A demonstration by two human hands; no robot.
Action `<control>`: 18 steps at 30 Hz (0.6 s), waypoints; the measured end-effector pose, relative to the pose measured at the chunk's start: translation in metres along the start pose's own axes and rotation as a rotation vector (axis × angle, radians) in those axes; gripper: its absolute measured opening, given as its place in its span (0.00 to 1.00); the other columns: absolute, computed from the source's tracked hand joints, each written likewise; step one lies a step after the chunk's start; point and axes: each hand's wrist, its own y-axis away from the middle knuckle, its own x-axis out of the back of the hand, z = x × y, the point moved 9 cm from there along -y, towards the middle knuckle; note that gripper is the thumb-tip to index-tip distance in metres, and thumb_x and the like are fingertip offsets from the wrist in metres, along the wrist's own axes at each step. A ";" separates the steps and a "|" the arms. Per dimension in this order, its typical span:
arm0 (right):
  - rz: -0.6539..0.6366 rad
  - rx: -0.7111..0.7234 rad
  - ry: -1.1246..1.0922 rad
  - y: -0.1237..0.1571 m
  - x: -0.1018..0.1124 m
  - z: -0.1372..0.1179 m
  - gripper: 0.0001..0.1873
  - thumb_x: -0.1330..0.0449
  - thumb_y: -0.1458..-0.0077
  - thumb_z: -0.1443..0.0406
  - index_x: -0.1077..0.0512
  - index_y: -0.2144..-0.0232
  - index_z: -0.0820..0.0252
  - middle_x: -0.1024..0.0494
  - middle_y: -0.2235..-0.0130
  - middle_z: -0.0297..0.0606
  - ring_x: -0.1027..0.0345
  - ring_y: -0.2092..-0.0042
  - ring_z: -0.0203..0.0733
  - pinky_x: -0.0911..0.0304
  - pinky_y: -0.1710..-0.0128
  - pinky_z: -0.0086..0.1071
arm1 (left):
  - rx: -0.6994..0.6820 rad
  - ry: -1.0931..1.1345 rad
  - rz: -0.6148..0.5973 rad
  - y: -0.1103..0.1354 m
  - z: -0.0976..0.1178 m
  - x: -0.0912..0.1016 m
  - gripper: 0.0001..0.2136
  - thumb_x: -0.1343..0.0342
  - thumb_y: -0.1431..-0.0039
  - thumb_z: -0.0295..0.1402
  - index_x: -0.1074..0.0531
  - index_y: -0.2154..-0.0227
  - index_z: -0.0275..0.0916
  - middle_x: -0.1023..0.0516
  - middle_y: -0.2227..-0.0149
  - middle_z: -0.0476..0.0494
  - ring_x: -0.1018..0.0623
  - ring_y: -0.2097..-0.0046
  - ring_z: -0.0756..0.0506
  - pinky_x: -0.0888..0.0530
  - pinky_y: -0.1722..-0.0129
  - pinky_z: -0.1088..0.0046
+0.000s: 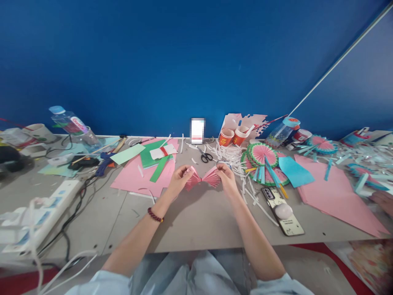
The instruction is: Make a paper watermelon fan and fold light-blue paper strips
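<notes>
A pink pleated paper piece point(202, 178), pinched in the middle like a bow, is held just above the grey table point(196, 221). My left hand point(178, 179) is closed on its left fan end. My right hand point(226, 177) is closed on its right fan end. A dark red bead bracelet point(155, 215) sits on my left wrist.
Pink and green paper sheets point(144, 174) lie to the left, black scissors point(206, 156) and white paper strips behind. Finished pink-green fans point(263, 160), a phone point(282, 209), a large pink sheet point(337, 196) lie right. Power strip point(46, 207) and cables left. Another person's hand point(383, 201) at right edge.
</notes>
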 end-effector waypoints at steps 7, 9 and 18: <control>-0.063 0.069 0.081 0.007 -0.012 -0.014 0.09 0.40 0.56 0.59 0.35 0.72 0.56 0.34 0.75 0.30 0.41 0.73 0.35 0.44 0.73 0.28 | -0.008 -0.035 0.003 -0.002 -0.005 0.001 0.15 0.40 0.54 0.45 0.29 0.70 0.37 0.31 0.75 0.51 0.32 0.72 0.52 0.34 0.72 0.78; -0.083 0.078 0.079 0.008 -0.015 -0.016 0.10 0.40 0.55 0.58 0.35 0.72 0.56 0.34 0.74 0.30 0.40 0.72 0.35 0.44 0.72 0.28 | -0.017 -0.053 0.010 -0.001 -0.003 0.001 0.15 0.39 0.54 0.45 0.29 0.70 0.37 0.31 0.75 0.51 0.32 0.72 0.53 0.34 0.71 0.78; -0.162 0.093 0.129 0.014 -0.026 -0.010 0.11 0.41 0.50 0.55 0.33 0.70 0.57 0.33 0.74 0.30 0.41 0.73 0.34 0.45 0.71 0.28 | -0.046 -0.171 -0.040 0.006 0.010 -0.009 0.14 0.41 0.52 0.45 0.28 0.73 0.37 0.33 0.77 0.52 0.35 0.75 0.54 0.37 0.74 0.79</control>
